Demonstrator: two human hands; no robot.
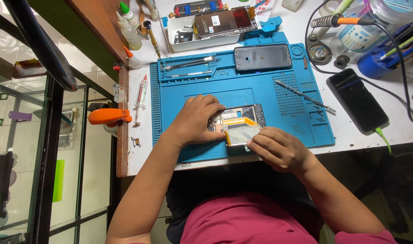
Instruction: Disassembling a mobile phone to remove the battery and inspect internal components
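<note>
Both hands bent inward, left hand and right hand gripping the opened phone

Taking the blue work mat as landmark: a dark phone lies on its far edge, its grey rectangular screen blank. Right of the mat, a black phone lies with its screen dark. Beyond the mat, a phone with a brownish, reflective screen rests on a white tray. Far right, a clear jar carries a pale blue label.
</note>
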